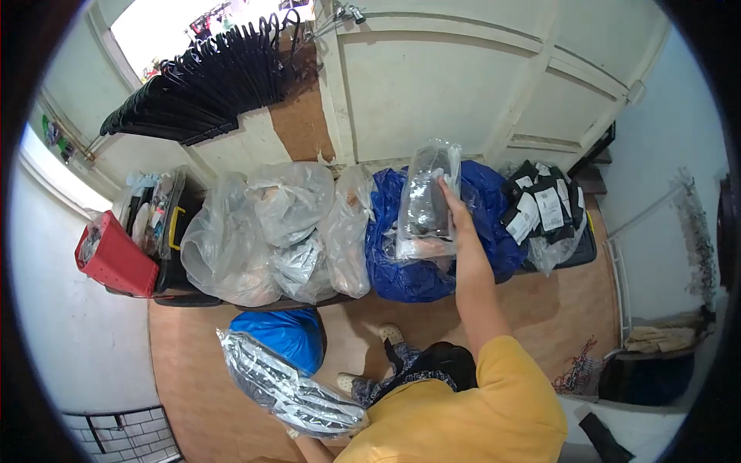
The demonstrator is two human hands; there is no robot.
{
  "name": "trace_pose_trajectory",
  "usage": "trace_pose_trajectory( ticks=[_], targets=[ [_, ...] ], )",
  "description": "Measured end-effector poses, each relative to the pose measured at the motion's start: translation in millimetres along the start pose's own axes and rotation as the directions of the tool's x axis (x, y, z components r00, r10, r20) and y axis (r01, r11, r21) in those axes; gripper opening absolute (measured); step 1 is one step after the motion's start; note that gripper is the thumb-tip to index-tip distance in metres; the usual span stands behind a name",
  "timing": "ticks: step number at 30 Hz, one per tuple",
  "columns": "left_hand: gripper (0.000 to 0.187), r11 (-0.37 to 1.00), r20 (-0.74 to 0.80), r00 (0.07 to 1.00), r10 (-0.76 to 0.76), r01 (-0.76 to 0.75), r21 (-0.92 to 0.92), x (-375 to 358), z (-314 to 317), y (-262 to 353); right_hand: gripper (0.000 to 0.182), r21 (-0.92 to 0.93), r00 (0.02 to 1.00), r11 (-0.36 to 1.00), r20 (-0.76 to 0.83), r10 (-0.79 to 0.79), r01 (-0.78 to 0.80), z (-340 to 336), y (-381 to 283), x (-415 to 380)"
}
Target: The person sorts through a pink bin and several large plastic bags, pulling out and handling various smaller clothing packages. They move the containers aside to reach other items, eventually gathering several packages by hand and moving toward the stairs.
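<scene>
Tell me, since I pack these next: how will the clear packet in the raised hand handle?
The clear packet probably flops, since it sags below the right hand. Its glossy film looks slippery. It seems light, held up by one hand.

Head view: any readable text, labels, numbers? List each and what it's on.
No text can be read.
White labels on the black packs at right: print shows, too small and blurred.
Clear packet in the right hand: no legible print.
Clear packet at the left hand, which is hidden: none visible.
Red bin: none visible.
</scene>
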State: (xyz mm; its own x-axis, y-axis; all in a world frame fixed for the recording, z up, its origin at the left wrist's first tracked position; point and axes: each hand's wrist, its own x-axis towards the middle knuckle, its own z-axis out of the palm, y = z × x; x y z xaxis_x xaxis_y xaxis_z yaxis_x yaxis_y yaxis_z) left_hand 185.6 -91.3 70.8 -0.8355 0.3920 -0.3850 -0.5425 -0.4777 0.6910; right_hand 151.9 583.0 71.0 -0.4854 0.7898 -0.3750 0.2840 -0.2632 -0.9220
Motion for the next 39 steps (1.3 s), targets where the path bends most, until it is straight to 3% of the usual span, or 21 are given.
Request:
trace_pose_trajectory(
  ticks=[2,4,6,9,11,12,15,19,21,22,24,25,27,28,30,31,34,35,37,39],
  targets=[
    [0.074,0.999,-0.036,0.999,0.039,-0.039,-0.002,-12,8,-6,0.115,-0.231,0.965,0.950,-0.200,0.166,-0.212,22,1,8],
    [0.074,0.997,-0.073,0.995,0.073,-0.074,-0.021,-24,10,-14,0.115,-0.282,0.941,0.918,-0.270,0.202,-0.278,49,-27,-28],
    [0.074,0.991,-0.117,0.986,0.118,-0.124,-0.047,-20,19,-9,0.107,-0.325,0.929,0.911,-0.343,0.137,-0.254,80,-40,-44],
    [0.074,0.971,-0.207,0.957,0.205,-0.225,-0.083,-7,36,14,0.091,-0.405,0.956,0.892,-0.280,0.087,-0.200,121,-57,-72],
    [0.074,0.949,-0.288,0.922,0.259,-0.299,-0.104,-18,35,21,0.068,-0.428,0.939,0.893,-0.345,-0.016,-0.142,141,-44,-69],
    [0.074,0.936,-0.332,0.900,0.282,-0.334,-0.112,-31,36,17,0.049,-0.520,0.909,0.844,-0.403,-0.106,-0.133,152,-44,-74],
    [0.073,0.896,-0.440,0.835,0.330,-0.423,-0.132,-73,30,-6,0.033,-0.670,0.944,0.739,-0.281,-0.173,-0.064,149,-54,-81],
    [0.073,0.874,-0.529,0.785,0.323,-0.462,-0.152,-117,6,-13,0.033,-0.777,0.949,0.629,-0.224,-0.224,-0.035,144,-51,-73],
    [0.073,0.857,-0.559,0.759,0.333,-0.491,-0.156,-135,-8,-17,0.038,-0.802,0.890,0.591,-0.201,-0.409,0.091,154,-54,-80],
    [0.073,0.849,-0.577,0.743,0.340,-0.506,-0.152,-138,-7,-14,0.038,-0.803,0.892,0.588,-0.191,-0.410,0.099,160,-52,-79],
    [0.073,0.835,-0.610,0.709,0.353,-0.532,-0.136,-140,-4,-7,0.062,-0.848,0.898,0.430,0.112,-0.427,0.310,174,-46,-74],
    [0.073,0.828,-0.624,0.693,0.361,-0.546,-0.128,-140,-3,-6,0.062,-0.845,0.898,0.432,0.118,-0.425,0.315,185,-48,-82],
    [0.073,0.812,-0.653,0.657,0.376,-0.573,-0.109,-143,5,-9,0.076,-0.923,0.975,0.383,-0.120,-0.189,-0.039,215,-61,-112],
    [0.073,0.806,-0.675,0.634,0.379,-0.584,-0.097,-145,11,-12,0.076,-0.926,0.978,0.376,-0.106,-0.181,-0.030,225,-61,-110],
    [0.073,0.790,-0.726,0.571,0.382,-0.610,-0.063,-155,19,-15,0.085,-0.941,0.995,0.328,-0.054,0.083,-0.078,249,-57,-104],
    [0.073,0.778,-0.750,0.537,0.386,-0.626,-0.048,-154,30,-19,0.077,-0.968,0.998,0.242,-0.061,0.021,-0.064,260,-42,-93],
    [0.073,0.757,-0.802,0.452,0.391,-0.654,0.001,-165,42,-17,0.068,-0.978,0.997,0.202,-0.058,-0.051,-0.047,272,-3,-55],
    [0.072,0.745,-0.802,0.462,0.380,-0.667,-0.032,-171,44,-17,0.068,-0.982,0.998,0.186,-0.039,-0.046,-0.030,267,0,-51],
    [0.071,0.707,-0.799,0.488,0.352,-0.698,-0.114,-182,47,-25,0.060,-0.949,0.978,0.265,0.131,-0.163,0.172,244,0,-46],
    [0.070,0.658,-0.793,0.489,0.363,-0.737,-0.153,-192,38,-36,0.056,-0.956,0.955,0.216,0.139,-0.260,0.198,224,6,-26]
  ],
)
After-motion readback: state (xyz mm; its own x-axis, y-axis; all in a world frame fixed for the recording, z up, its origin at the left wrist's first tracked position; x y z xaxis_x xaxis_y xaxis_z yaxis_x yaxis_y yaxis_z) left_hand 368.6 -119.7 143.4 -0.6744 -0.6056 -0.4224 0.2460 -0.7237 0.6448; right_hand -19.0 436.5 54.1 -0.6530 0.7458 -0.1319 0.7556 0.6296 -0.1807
